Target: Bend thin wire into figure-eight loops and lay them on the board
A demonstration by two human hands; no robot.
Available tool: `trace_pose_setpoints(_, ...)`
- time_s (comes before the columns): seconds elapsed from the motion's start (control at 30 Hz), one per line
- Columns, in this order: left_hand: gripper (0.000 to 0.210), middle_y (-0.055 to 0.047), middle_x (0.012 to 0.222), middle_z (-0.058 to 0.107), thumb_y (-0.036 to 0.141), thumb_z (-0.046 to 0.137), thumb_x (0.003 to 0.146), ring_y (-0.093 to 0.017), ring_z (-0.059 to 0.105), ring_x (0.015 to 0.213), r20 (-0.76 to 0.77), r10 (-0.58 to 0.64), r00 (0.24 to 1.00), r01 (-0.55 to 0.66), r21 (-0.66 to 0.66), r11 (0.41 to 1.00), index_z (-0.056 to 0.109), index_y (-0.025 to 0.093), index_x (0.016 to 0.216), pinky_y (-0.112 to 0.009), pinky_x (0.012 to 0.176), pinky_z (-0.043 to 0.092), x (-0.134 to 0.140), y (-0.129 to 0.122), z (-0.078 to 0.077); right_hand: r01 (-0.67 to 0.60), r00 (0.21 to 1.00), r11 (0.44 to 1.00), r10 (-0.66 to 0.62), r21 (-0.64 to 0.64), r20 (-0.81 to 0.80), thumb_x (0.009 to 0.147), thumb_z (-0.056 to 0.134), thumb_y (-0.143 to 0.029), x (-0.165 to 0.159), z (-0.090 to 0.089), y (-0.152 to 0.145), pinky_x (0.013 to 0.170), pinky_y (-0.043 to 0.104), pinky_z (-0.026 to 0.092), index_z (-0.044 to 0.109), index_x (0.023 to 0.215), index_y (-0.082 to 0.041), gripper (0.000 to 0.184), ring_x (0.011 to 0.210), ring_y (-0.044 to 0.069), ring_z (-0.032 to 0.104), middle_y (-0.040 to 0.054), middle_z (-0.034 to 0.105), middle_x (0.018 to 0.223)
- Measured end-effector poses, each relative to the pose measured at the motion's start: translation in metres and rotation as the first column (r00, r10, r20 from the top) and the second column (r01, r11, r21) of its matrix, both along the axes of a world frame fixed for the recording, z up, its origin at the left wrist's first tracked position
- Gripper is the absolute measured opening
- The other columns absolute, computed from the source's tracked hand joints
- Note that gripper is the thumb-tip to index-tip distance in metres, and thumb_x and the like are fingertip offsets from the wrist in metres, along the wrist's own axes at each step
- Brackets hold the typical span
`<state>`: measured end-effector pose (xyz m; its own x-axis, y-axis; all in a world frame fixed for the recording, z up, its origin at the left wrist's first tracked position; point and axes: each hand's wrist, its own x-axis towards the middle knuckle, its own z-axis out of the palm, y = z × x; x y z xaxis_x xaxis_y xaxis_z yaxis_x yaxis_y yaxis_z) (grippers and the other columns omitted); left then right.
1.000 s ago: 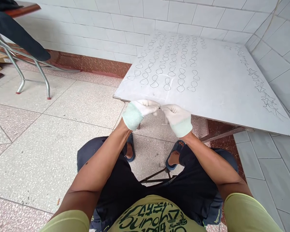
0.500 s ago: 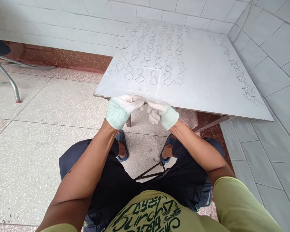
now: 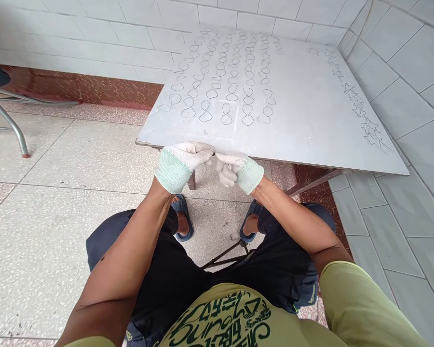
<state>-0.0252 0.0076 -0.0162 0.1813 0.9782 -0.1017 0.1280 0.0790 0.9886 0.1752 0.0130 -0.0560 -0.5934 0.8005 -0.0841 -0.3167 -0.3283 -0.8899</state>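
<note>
Both of my hands wear white gloves with pale green cuffs and meet fingertip to fingertip just off the table's near edge. My left hand (image 3: 190,155) is closed in a pinch, thumb against fingers. Opposite it, my right hand (image 3: 235,167) pinches too, its lower fingers curled in. Between the tips is a thin piece of wire, mostly hidden by the gloves; its shape cannot be made out. Beyond the hands, rows of thin wire figure-eights (image 3: 226,113) lie on the white tabletop (image 3: 296,115). Star-shaped wire pieces (image 3: 358,108) line its right side.
Tiled walls (image 3: 412,62) border the table at the back and right. A metal chair leg (image 3: 16,123) stands at the far left on the speckled floor (image 3: 75,231). Under the table's right part is a brown wooden brace (image 3: 313,182). Dark thin bars (image 3: 224,255) lie between my feet.
The view has shifted slightly, so the hands and table appear a little farther left. Both hands keep their pinch, with the fingertips still close together.
</note>
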Motion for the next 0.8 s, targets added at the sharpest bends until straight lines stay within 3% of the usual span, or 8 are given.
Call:
trace_pose_setpoints(0.27,0.015,-0.005,0.082,0.077,0.028,0.079,0.098,-0.014,0.064,0.068,-0.027,0.043,0.999,-0.041,0.07,0.997,0.083,0.014,0.093,-0.025,0.063,0.053,0.002,0.0,0.002,-0.013,1.0,0.995,0.014,-0.094,0.012,0.125,0.048,-0.045,-0.013,0.0,0.001,0.049,0.028,0.044,0.063,0.079,-0.024,0.053,0.035,0.013,0.039,-0.011,0.037,0.041)
trace_pose_setpoints(0.43,0.02,-0.006,0.084,0.08,0.038,0.085,0.088,-0.018,0.069,0.064,-0.045,0.107,0.993,-0.102,0.099,0.99,0.086,0.018,0.093,-0.03,0.06,0.058,0.002,0.002,-0.004,0.004,1.0,0.99,-0.005,-0.138,-0.006,0.127,0.043,-0.043,-0.021,0.004,-0.004,0.048,0.027,0.041,0.059,0.081,-0.024,0.053,0.035,0.012,0.038,-0.0119,0.038,0.042)
trace_pose_setpoints(0.63,0.028,-0.007,0.085,0.081,0.045,0.085,0.089,-0.019,0.071,0.065,-0.044,0.062,0.997,-0.057,0.102,0.993,0.088,0.018,0.098,-0.029,0.057,0.058,-0.003,0.004,-0.009,-0.043,0.999,0.99,0.041,-0.137,-0.017,0.128,0.025,-0.03,-0.02,0.003,-0.003,0.049,0.027,0.042,0.059,0.08,-0.025,0.059,0.035,0.014,0.037,-0.0105,0.036,0.041)
trace_pose_setpoints(0.8,0.028,-0.009,0.084,0.083,0.047,0.086,0.09,-0.022,0.075,0.072,-0.074,0.03,0.997,-0.021,0.128,0.992,0.086,0.019,0.09,-0.031,0.064,0.062,-0.011,0.008,-0.01,-0.078,0.996,0.989,0.081,-0.126,0.021,0.127,0.034,-0.034,-0.014,-0.001,0.003,0.048,0.026,0.042,0.056,0.075,-0.026,0.057,0.036,0.015,0.036,-0.0109,0.031,0.042)
